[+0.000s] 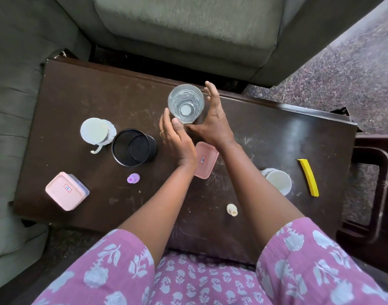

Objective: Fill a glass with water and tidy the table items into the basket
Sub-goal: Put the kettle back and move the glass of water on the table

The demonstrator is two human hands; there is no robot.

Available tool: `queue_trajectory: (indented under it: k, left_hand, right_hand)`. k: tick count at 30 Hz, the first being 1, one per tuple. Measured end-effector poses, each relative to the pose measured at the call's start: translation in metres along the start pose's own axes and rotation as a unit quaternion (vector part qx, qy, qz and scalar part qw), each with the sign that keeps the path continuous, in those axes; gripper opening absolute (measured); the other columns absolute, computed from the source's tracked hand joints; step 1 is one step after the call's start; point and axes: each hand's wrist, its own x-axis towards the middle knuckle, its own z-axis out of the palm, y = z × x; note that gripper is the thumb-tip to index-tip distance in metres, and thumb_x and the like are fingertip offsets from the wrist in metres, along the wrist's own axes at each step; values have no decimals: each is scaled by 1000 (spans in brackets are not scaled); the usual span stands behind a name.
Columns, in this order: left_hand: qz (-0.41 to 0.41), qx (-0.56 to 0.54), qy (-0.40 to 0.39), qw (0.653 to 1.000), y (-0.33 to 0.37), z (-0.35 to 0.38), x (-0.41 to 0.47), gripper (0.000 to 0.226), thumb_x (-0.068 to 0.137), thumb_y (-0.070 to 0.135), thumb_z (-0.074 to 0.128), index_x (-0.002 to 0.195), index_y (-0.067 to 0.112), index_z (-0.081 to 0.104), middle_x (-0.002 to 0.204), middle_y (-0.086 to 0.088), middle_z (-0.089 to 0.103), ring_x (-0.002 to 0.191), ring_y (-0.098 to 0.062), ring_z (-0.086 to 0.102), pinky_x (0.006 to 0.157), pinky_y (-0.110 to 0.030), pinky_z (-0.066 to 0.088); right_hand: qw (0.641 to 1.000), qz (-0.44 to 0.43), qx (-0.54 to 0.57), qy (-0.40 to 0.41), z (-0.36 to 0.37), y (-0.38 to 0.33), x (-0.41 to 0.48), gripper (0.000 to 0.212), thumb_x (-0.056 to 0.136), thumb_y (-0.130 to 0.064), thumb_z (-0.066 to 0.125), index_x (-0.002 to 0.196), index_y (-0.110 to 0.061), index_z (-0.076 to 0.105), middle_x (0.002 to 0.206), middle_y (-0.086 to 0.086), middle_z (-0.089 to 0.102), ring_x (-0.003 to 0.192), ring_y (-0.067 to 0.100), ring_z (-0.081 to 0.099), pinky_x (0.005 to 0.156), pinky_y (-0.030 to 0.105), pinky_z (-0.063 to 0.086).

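A clear glass (186,104) holding some water stands upright on the far middle of the dark wooden table (276,133). My left hand (175,139) is at its near-left side, thumb against the glass base, fingers apart. On the right of the glass, my right hand (212,119) has spread fingers that do not wrap it. A black mesh basket (133,148) sits left of my left hand, and nothing shows inside it. Around it lie two pink lidded boxes (66,191) (205,160), a purple cap (133,178) and a cream cap (232,209).
A white lidded jug (98,130) stands left of the basket. A white cup (278,181) and a yellow strip (308,177) lie at the right end. A grey sofa (184,25) borders the table's far and left sides. A dark stool (373,188) stands right.
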Motion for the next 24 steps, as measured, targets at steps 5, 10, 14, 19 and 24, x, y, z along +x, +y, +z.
queue_trajectory:
  k: [5, 10, 14, 19, 24]
  left_hand:
    - [106, 7, 10, 994, 10, 9, -30, 41, 94, 13, 33, 125, -8, 49, 129, -27, 48, 119, -21, 43, 98, -4, 23]
    - [126, 30, -19, 991, 31, 37, -72, 44, 93, 18, 30, 126, -3, 50, 131, -22, 49, 122, -17, 38, 102, -17, 27]
    - [165, 35, -107, 980, 53, 75, -118, 46, 91, 21, 30, 121, -3, 55, 125, -21, 56, 119, -31, 50, 100, -27, 32]
    - [151, 36, -188, 970, 88, 126, -183, 41, 91, 17, 35, 124, 1, 54, 129, -15, 55, 123, -29, 47, 104, -26, 26]
    - [198, 38, -305, 931, 138, 184, -263, 39, 92, 15, 38, 125, 3, 53, 129, -14, 56, 124, -27, 46, 105, -25, 27]
  right_hand:
    - [998, 4, -21, 57, -30, 18, -26, 83, 73, -11, 76, 141, -2, 28, 144, 15, 38, 133, 27, 38, 109, 46, 33]
    - [989, 15, -13, 149, -75, 39, -55, 66, 79, -10, 69, 135, 1, 36, 135, 16, 48, 124, 28, 48, 104, 47, 38]
    - [974, 25, 4, 227, -121, 57, -80, 57, 81, -9, 66, 131, 1, 41, 126, 16, 54, 116, 25, 54, 99, 39, 44]
    - [936, 38, 5, 350, -194, 83, -117, 45, 81, -6, 64, 123, 2, 50, 113, 15, 60, 100, 23, 59, 88, 32, 48]
    - [870, 61, -12, 489, -289, 118, -156, 35, 82, -6, 61, 115, 2, 56, 101, 16, 62, 87, 17, 59, 79, 22, 49]
